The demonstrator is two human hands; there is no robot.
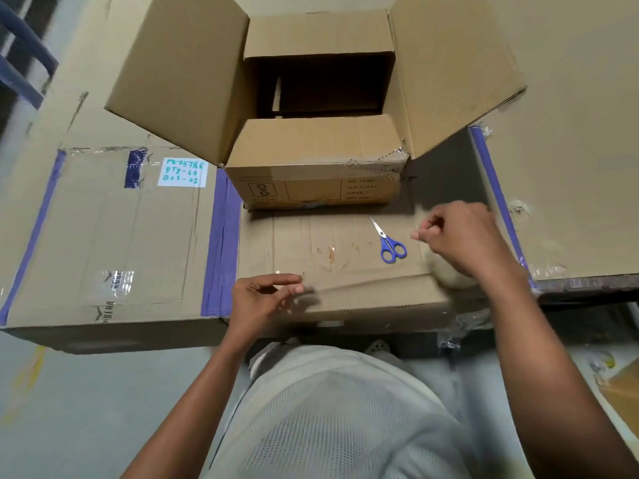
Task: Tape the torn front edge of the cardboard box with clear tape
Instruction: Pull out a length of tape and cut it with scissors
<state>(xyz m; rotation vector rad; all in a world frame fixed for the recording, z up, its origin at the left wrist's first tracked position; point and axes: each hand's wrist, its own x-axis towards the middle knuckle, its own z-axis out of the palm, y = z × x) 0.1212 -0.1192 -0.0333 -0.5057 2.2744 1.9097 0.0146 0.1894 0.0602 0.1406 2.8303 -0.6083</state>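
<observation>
An open cardboard box (311,181) stands on a larger flat carton, flaps spread. Its front top edge is torn and ragged near the right corner (390,160). My left hand (262,299) pinches the end of a strip of clear tape (363,280) that stretches rightward to a blurred tape roll (447,276). The roll sits under the wrist of my right hand (463,236). That hand's fingers are curled, thumb near forefinger, and whether it grips the roll is unclear. Both hands are in front of the box, below the torn edge.
Blue-handled scissors (390,243) lie closed on the carton (311,243) between my hands and the box. A second carton (103,236) with purple tape and a white label lies to the left. Crumpled clear plastic (463,326) hangs off the front right edge.
</observation>
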